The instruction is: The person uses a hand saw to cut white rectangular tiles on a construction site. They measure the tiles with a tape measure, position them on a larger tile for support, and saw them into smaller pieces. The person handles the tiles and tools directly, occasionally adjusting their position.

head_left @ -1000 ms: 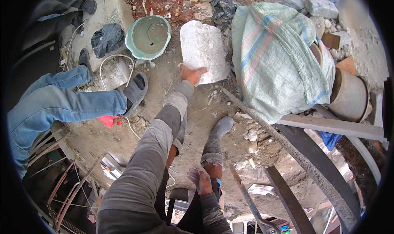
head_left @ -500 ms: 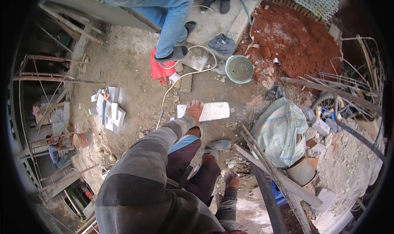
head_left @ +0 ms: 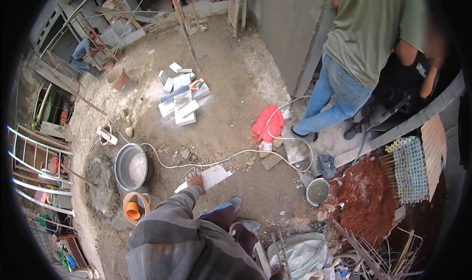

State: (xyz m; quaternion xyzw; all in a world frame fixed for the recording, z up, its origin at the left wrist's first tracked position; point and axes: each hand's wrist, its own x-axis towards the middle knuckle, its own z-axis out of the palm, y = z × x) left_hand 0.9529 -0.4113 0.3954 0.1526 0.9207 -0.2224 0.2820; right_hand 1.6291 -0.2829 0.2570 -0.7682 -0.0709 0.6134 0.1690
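My left hand (head_left: 195,182) is closed over the edge of a long white building block (head_left: 214,177), its fingers bent over the top. The block is beside my feet, and one end looks rough and broken. My left arm stretches out in a grey sleeve. At the lower edge only a small part of my right hand (head_left: 278,272) shows by my leg, its fingers too hidden to read. A pale cable (head_left: 236,155) runs along the ground just beyond the block.
A handsaw (head_left: 178,93) lies on several white blocks (head_left: 186,109) ahead. To the left stand a black tub (head_left: 118,166) and a bucket (head_left: 146,200) with an orange cup. A person (head_left: 339,78) stands at the right, near a red soil heap (head_left: 366,196).
My view has swung to the left, bringing the black tub and bucket into sight. My left hand is still on the white block. My right hand has slipped almost out of view.
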